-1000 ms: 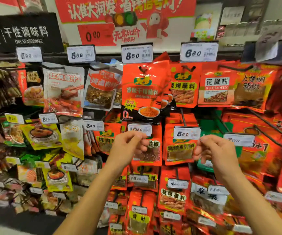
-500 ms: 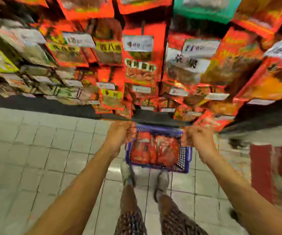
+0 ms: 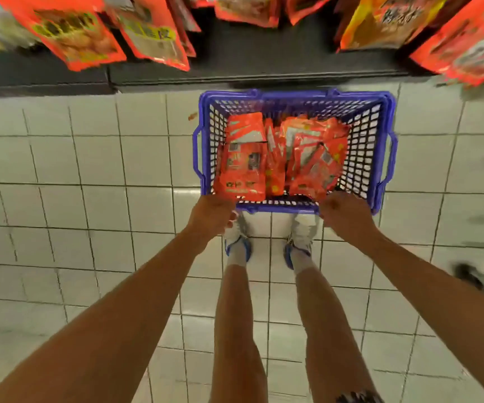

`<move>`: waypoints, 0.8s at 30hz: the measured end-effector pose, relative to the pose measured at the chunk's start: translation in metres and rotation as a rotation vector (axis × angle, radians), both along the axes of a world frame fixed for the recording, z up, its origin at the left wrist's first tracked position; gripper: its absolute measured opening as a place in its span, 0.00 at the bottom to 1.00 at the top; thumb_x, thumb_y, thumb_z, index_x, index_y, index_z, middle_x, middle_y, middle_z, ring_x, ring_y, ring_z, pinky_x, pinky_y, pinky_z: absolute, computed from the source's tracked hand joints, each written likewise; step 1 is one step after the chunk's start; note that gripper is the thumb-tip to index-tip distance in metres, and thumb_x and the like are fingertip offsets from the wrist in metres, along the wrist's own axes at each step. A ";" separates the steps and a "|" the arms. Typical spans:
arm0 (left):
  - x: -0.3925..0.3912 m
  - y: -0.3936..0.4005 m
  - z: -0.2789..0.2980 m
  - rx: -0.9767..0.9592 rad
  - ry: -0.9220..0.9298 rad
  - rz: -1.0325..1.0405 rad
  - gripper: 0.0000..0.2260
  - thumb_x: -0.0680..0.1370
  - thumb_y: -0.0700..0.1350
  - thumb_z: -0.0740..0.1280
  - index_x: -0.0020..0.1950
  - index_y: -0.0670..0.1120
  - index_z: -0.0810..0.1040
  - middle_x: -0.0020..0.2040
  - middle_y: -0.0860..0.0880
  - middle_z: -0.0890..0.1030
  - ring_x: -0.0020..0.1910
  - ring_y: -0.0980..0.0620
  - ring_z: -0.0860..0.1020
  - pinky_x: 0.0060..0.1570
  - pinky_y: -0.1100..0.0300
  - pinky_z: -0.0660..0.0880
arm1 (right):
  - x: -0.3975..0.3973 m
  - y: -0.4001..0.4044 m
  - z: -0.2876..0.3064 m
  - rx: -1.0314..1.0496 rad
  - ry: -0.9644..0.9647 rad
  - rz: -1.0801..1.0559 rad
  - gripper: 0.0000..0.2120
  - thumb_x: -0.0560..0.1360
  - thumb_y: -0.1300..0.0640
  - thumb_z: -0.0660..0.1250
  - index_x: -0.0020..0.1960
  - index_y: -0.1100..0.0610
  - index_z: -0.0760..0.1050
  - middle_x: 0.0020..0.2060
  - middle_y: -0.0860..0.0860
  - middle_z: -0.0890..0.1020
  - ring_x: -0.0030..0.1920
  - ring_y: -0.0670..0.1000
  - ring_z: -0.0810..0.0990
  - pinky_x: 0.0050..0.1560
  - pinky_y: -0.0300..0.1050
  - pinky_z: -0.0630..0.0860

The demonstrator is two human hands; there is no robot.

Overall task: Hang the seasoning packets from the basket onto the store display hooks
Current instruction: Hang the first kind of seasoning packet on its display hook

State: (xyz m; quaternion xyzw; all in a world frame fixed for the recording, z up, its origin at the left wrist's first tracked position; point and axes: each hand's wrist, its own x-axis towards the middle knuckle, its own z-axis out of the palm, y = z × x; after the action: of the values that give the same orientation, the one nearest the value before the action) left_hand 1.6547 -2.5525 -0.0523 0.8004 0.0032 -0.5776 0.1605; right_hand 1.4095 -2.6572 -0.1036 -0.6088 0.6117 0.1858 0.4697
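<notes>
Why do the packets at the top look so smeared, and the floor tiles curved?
Head view: the hanging packets are motion-blurred, most at the edges; the wide-angle lens bends the tile lines; overhead light glares on the floor tiles; the basket and its packets stay fairly sharp.

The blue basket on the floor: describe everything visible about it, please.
The blue basket looks like moulded plastic with lattice walls, a solid rim and a handle loop on each side. It sits upright on the white tiled floor, just in front of the dark shelf base and just beyond the person's shoes. Orange-red seasoning packets lie loosely piled inside, well below the rim. The left hand and right hand are at its near rim; whether they touch it is unclear.
</notes>
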 end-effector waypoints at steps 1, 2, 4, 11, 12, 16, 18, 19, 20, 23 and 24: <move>0.002 0.002 -0.023 0.016 0.011 -0.004 0.04 0.81 0.40 0.65 0.49 0.42 0.79 0.38 0.45 0.81 0.31 0.51 0.78 0.26 0.65 0.73 | 0.006 0.001 -0.023 -0.046 0.020 0.169 0.11 0.81 0.60 0.59 0.43 0.61 0.75 0.43 0.60 0.83 0.45 0.62 0.81 0.48 0.55 0.77; 0.004 0.004 -0.044 0.023 0.018 -0.030 0.04 0.81 0.38 0.64 0.49 0.41 0.79 0.39 0.43 0.81 0.32 0.49 0.78 0.26 0.65 0.72 | 0.014 0.002 -0.044 -0.088 0.025 0.302 0.08 0.81 0.59 0.59 0.45 0.58 0.74 0.43 0.58 0.82 0.45 0.61 0.80 0.47 0.53 0.76; 0.009 0.006 -0.082 0.031 -0.004 -0.155 0.06 0.80 0.38 0.65 0.45 0.42 0.79 0.41 0.40 0.81 0.36 0.45 0.78 0.32 0.61 0.73 | 0.033 0.005 -0.087 -0.135 0.018 0.503 0.08 0.79 0.59 0.61 0.56 0.55 0.75 0.49 0.56 0.82 0.48 0.60 0.80 0.47 0.52 0.78; 0.036 0.009 -0.159 0.025 -0.119 -0.335 0.07 0.78 0.37 0.65 0.47 0.40 0.84 0.47 0.35 0.84 0.49 0.34 0.82 0.53 0.42 0.80 | 0.099 0.013 -0.209 -0.185 -0.025 1.010 0.54 0.70 0.70 0.67 0.81 0.39 0.40 0.82 0.54 0.38 0.81 0.61 0.41 0.69 0.70 0.66; 0.042 0.011 -0.166 0.025 -0.134 -0.374 0.08 0.80 0.39 0.65 0.51 0.39 0.84 0.50 0.35 0.84 0.52 0.34 0.81 0.56 0.40 0.79 | 0.104 0.013 -0.219 -0.172 -0.031 1.009 0.53 0.71 0.70 0.66 0.81 0.37 0.39 0.82 0.53 0.37 0.81 0.61 0.39 0.71 0.71 0.61; 0.058 0.019 -0.182 -0.005 -0.234 -0.629 0.11 0.81 0.39 0.63 0.59 0.40 0.82 0.51 0.46 0.82 0.48 0.46 0.80 0.46 0.59 0.77 | 0.109 0.012 -0.229 -0.216 -0.097 0.953 0.36 0.79 0.59 0.63 0.81 0.39 0.52 0.83 0.53 0.44 0.82 0.61 0.42 0.76 0.66 0.55; 0.062 0.023 -0.183 -0.050 -0.289 -0.641 0.13 0.79 0.34 0.64 0.61 0.41 0.82 0.47 0.54 0.79 0.41 0.60 0.76 0.41 0.72 0.73 | 0.106 0.011 -0.215 -0.266 -0.256 0.816 0.28 0.80 0.57 0.62 0.79 0.46 0.63 0.81 0.55 0.56 0.81 0.61 0.52 0.76 0.60 0.59; 0.065 0.023 -0.182 -0.079 -0.293 -0.616 0.15 0.77 0.32 0.64 0.62 0.41 0.81 0.45 0.58 0.78 0.39 0.63 0.77 0.40 0.76 0.72 | 0.104 0.011 -0.205 -0.241 -0.360 0.677 0.25 0.80 0.59 0.62 0.77 0.51 0.68 0.78 0.57 0.65 0.78 0.62 0.60 0.75 0.56 0.62; 0.066 0.024 -0.182 -0.123 -0.270 -0.558 0.17 0.75 0.31 0.64 0.62 0.41 0.81 0.43 0.61 0.76 0.37 0.66 0.78 0.38 0.78 0.71 | 0.099 0.011 -0.196 -0.197 -0.440 0.511 0.22 0.80 0.62 0.61 0.73 0.56 0.72 0.71 0.59 0.75 0.71 0.61 0.72 0.71 0.50 0.67; 0.067 0.029 -0.178 -0.252 -0.195 -0.389 0.27 0.71 0.26 0.63 0.53 0.59 0.78 0.40 0.53 0.78 0.40 0.54 0.78 0.43 0.61 0.73 | 0.082 0.006 -0.168 -0.006 -0.380 0.155 0.13 0.84 0.59 0.59 0.62 0.65 0.77 0.45 0.61 0.84 0.42 0.57 0.83 0.46 0.49 0.80; 0.064 0.030 -0.179 -0.252 -0.221 -0.442 0.29 0.70 0.25 0.66 0.51 0.62 0.75 0.45 0.50 0.78 0.45 0.49 0.78 0.47 0.57 0.73 | 0.076 0.005 -0.161 0.075 -0.350 0.068 0.13 0.85 0.58 0.60 0.58 0.66 0.77 0.45 0.67 0.83 0.45 0.63 0.83 0.49 0.57 0.80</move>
State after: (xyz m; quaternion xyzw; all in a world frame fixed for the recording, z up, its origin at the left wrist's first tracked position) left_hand 1.7188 -2.5229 -0.2309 0.8135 -0.2609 -0.5037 0.1283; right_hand 1.4854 -2.6526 -0.2650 -0.6344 0.4922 0.1154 0.5848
